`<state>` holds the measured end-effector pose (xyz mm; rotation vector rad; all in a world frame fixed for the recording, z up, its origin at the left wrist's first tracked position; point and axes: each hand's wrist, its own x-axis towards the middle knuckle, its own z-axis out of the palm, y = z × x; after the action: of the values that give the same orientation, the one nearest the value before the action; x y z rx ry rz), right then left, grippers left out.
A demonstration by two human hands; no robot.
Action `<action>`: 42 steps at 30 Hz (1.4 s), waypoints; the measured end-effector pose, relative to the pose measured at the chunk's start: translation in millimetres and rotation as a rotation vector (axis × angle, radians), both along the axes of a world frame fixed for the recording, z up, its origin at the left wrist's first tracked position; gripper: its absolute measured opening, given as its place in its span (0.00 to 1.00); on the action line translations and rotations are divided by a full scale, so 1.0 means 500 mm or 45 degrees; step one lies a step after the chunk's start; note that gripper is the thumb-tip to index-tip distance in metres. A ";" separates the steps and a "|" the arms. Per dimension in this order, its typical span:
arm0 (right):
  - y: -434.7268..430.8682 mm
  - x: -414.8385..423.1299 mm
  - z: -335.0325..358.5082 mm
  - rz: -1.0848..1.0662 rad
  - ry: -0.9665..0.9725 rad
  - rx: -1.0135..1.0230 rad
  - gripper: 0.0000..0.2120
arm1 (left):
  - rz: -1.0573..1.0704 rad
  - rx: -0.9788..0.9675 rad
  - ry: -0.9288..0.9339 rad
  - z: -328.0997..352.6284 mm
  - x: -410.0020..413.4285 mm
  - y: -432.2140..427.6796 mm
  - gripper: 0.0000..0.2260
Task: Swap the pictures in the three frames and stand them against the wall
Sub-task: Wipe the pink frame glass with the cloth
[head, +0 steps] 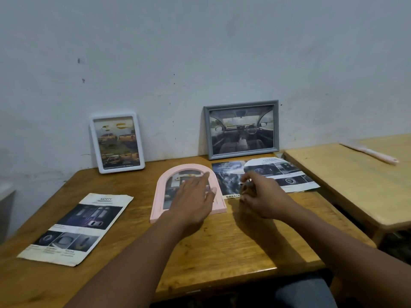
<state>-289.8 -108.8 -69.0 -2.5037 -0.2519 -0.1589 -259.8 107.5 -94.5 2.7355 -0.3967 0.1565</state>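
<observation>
A pink arched frame (pixel 160 192) lies flat in the middle of the wooden table (pixel 222 241). My left hand (pixel 193 198) hovers over or rests on it, fingers spread and flat. My right hand (pixel 260 196) is just right of the frame, fingers curled around something small that I cannot make out. A white frame (pixel 116 142) with car pictures and a grey frame (pixel 242 127) with a car interior picture lean against the wall. Loose pictures lie on the table: a "SAFETY" sheet (pixel 77 227) at the left, a dark sheet (pixel 229 176) and an arch-cut sheet (pixel 282 174) at the right.
A second, lighter wooden table (pixel 355 185) stands to the right with a long pale stick (pixel 369 153) on it. A narrow gap separates the two tables. The white wall runs along the back edge. A grey object sits at the far left edge.
</observation>
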 end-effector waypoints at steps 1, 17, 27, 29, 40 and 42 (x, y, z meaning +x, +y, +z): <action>0.013 0.018 0.013 -0.004 0.004 0.052 0.18 | 0.042 -0.021 0.001 0.007 0.013 0.024 0.27; 0.297 0.325 0.012 0.197 -0.043 0.123 0.09 | 0.372 -0.249 0.100 -0.059 0.143 0.215 0.30; 0.324 0.310 -0.065 0.490 -0.327 -0.559 0.18 | 0.274 -0.134 0.042 -0.070 0.143 0.215 0.32; 0.322 0.314 -0.053 0.457 -0.326 -0.692 0.16 | 0.284 -0.095 0.018 -0.067 0.140 0.215 0.31; 0.266 0.266 -0.054 0.178 -0.183 -0.720 0.11 | 0.381 -0.070 -0.026 -0.047 0.133 0.193 0.29; 0.271 0.253 -0.064 0.124 -0.172 -0.686 0.11 | 0.413 -0.063 -0.035 -0.046 0.133 0.188 0.28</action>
<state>-163.4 26.8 -101.2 -3.0082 -0.5310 -0.2482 -193.5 201.6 -117.7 2.7323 0.0471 0.2844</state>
